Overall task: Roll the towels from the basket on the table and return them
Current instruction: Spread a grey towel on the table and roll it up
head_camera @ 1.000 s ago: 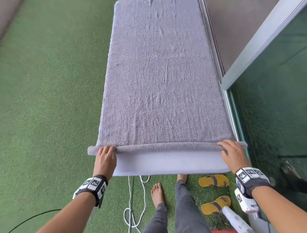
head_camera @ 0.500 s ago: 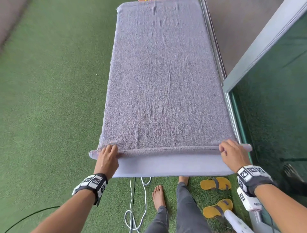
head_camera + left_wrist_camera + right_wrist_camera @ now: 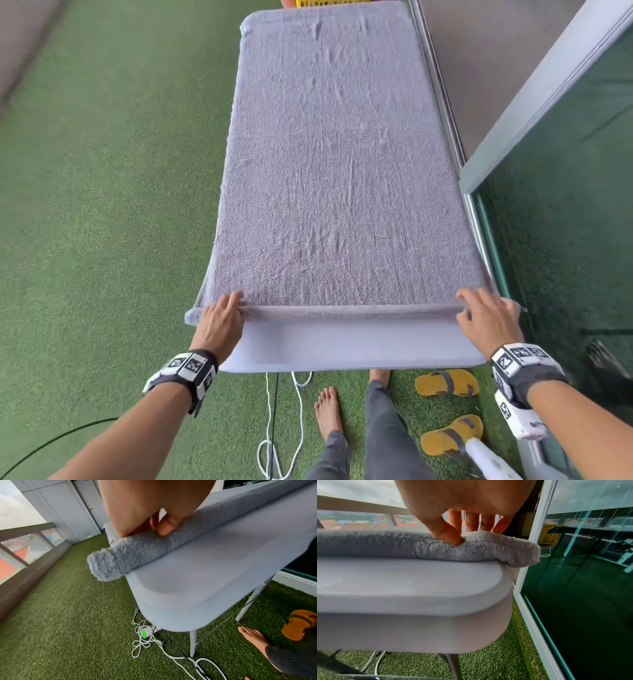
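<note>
A grey towel [image 3: 335, 164] lies flat along nearly the whole bench [image 3: 349, 346], and the near end has just been turned over into a slim roll [image 3: 346, 311] running across the head view from 9 o'clock to 3 o'clock. The left hand [image 3: 219, 322] sits on the roll's left end, thumb and fingers curled and pinching the terry, as the left wrist view shows plainly. The right hand [image 3: 486, 318] is on the opposite end, thumb dug into the pile and fingers draped over the top, so it too has a hold on the cloth. Both tips of the roll poke out past the bench sides and droop a little. Up at 12 o'clock a sliver of the yellow basket [image 3: 329, 3] peeks over the far edge of the bench. By the look of it, the rolling has barely begun, with the full length left to go. The risks from here: if one hand pushes ahead of the other, the roll will likely skew into a cone and walk off the bench edge. The overhanging ends could sag and loosen the core. With only the two ends held, the unsupported middle may lag and go slack. Light wrinkles ahead at 12 o'clock could get rolled in as lumps.
</note>
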Demonstrator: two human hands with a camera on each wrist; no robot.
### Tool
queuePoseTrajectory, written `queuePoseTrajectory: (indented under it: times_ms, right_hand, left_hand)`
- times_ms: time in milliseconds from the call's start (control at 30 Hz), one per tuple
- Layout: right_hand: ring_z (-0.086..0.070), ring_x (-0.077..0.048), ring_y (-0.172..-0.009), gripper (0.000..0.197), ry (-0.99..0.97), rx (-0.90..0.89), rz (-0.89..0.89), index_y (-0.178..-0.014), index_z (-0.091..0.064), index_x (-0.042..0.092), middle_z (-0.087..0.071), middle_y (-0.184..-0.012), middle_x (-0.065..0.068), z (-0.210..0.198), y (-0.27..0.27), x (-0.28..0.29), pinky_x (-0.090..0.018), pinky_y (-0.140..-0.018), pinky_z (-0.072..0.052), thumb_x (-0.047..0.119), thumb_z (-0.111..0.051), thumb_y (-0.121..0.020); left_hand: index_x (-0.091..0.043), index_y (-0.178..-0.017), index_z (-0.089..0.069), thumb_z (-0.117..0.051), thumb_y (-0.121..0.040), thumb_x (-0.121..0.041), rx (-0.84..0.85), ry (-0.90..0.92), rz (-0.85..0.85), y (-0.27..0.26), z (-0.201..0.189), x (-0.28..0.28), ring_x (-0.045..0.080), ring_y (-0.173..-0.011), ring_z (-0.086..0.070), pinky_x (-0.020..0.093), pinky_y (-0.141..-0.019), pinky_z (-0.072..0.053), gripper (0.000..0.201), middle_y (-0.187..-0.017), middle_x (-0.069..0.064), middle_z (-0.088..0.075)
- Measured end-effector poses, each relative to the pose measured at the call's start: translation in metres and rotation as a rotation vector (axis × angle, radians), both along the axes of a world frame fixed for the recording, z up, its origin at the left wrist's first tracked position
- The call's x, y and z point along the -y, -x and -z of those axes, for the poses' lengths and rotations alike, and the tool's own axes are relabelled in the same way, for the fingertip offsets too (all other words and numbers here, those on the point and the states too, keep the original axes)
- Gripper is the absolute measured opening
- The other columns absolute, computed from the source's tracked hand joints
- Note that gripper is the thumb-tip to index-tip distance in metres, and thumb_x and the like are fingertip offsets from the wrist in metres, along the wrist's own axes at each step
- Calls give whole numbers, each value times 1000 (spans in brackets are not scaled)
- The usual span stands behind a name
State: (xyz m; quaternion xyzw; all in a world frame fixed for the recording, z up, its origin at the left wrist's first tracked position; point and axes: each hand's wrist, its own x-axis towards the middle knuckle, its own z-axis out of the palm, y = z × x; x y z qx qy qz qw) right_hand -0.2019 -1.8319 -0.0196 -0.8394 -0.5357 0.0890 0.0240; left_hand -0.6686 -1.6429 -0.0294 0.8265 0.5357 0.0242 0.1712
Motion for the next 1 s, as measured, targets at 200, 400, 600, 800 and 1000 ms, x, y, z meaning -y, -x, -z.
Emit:
queuePoseTrajectory:
  times_ms: [200,400,600,800,1000]
  right_hand:
    - [-49,-20,-81,23,96,-62,-43,-81,-46,23,-44,-83,6,4,8,-4,-38,-72,-43,9,-61,-71]
    - [-57,-18,-99,37,52,-124,-35,-108,-63,21,-60,-104,5,11,0,0,-40,-88,-50,7,-69,-74]
    - [-63,-21,-88,35,20,-187,-18,-94,-72,16,-68,-91,3,5,-3,-16,-37,-84,-50,-5,-72,-66]
    - [-60,-19,-88,36,4,-193,-42,-93,-65,22,-61,-92,7,-3,0,-12,-35,-82,-48,0,-73,-66]
    - [-55,-30,-118,33,-6,-217,-2,-103,-68,11,-65,-114,-6,5,9,4,-44,-102,-40,-7,-62,-76]
  left_hand:
    - [-9,-88,-49,-58,-63,13,-44,-41,40,-16,-2,4,19,-69,-38,34,-60,-43,34,-81,5,-50]
    - [-11,-93,-55,-67,-59,11,-10,-53,-26,-15,11,9,14,-76,-35,31,-64,-44,43,-85,2,-54]
    - [-13,-94,-57,-65,-57,23,-5,-11,17,-10,21,0,17,-73,-50,32,-59,-53,52,-86,-1,-59]
    - [-10,-90,-61,-62,-54,25,-2,-63,-5,-18,5,6,17,-73,-55,33,-65,-57,50,-85,1,-62]
    - [-6,-85,-63,-64,-62,19,-74,-68,15,-18,-1,18,24,-69,-56,36,-59,-53,35,-79,6,-64]
